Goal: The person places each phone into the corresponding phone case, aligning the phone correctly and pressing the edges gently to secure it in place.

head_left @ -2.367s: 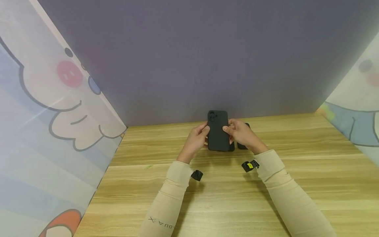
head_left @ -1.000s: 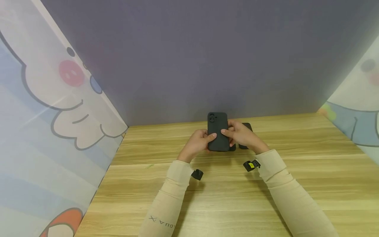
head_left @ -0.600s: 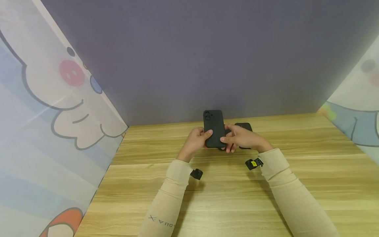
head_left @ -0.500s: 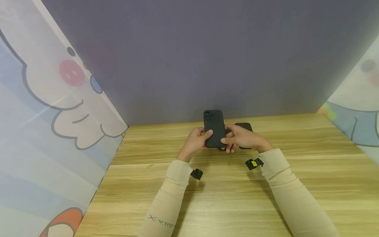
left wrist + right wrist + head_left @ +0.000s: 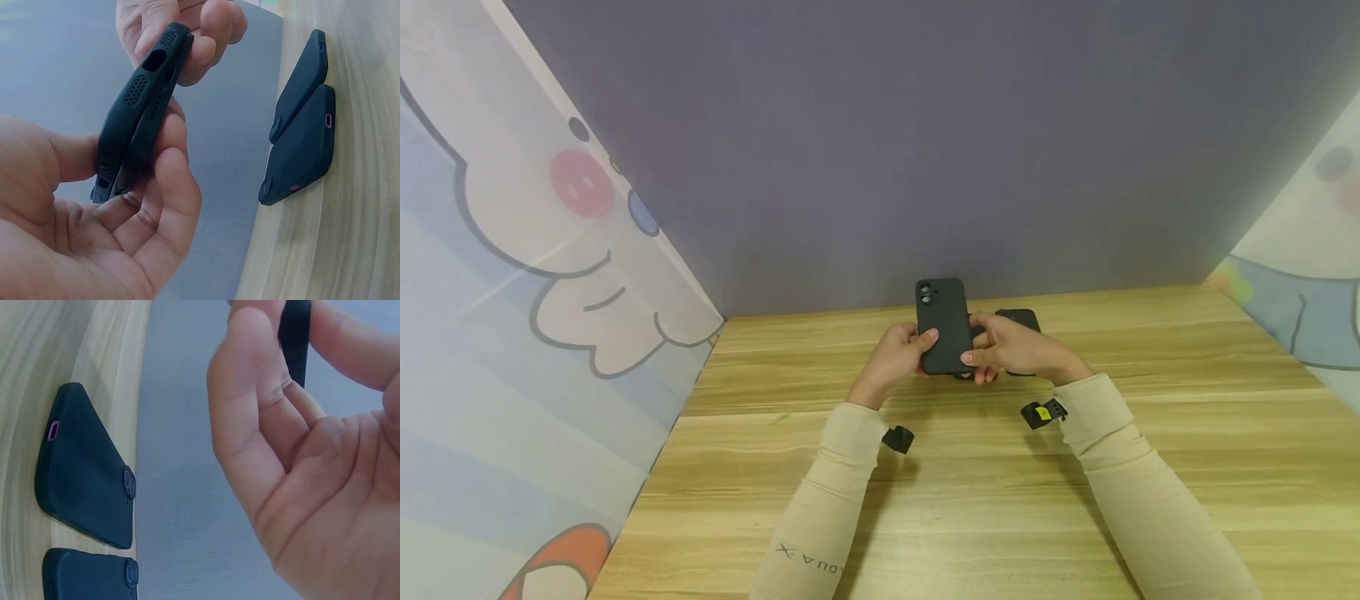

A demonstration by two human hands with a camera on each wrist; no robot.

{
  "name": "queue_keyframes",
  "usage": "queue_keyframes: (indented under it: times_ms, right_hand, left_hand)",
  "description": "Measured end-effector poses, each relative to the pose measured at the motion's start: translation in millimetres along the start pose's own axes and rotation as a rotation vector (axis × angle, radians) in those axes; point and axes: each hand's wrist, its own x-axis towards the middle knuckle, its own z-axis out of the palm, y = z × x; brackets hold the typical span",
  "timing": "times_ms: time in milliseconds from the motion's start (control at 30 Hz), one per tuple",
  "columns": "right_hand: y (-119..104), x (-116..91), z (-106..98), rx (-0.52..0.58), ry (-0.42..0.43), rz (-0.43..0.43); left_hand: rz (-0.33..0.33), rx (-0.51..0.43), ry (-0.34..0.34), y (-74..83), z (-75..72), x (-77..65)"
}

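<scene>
Both hands hold a phone with a black case up near the back of the table, its camera side toward the head view. In the left wrist view the black case (image 5: 128, 94) stands partly away from the phone (image 5: 145, 134), leaving a narrow gap along one side. My left hand (image 5: 892, 357) grips the left side, thumb on the case back and curled fingers behind against the phone. My right hand (image 5: 1017, 345) pinches the lower right corner, thumb on the case. In the right wrist view most of the held phone is out of frame.
Two more black-cased phones, a nearer one (image 5: 303, 150) and another one (image 5: 305, 78), lie on the wooden table (image 5: 962, 500) close to the grey back panel (image 5: 895, 150). Printed cartoon walls stand at left and right. A small black wrist device (image 5: 898, 439) juts from the left cuff.
The held phone has shifted slightly left. My left thumb moved from the edge onto the case back, and my right hand slid down to the lower corner. The last half second is nearly still.
</scene>
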Motion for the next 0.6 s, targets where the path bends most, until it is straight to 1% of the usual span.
queue_keyframes:
  times_ms: [267, 600]
  right_hand:
    - [-1.9, -2.2, 1.7, -0.019, 0.009, -0.010]
    - [0.2, 0.3, 3.2, -0.038, 0.021, -0.004]
  left_hand:
    - [-0.008, 0.004, -0.011, -0.2, 0.5, 0.5]
    - [-0.019, 0.010, -0.014, -1.5, -0.1, 1.6]
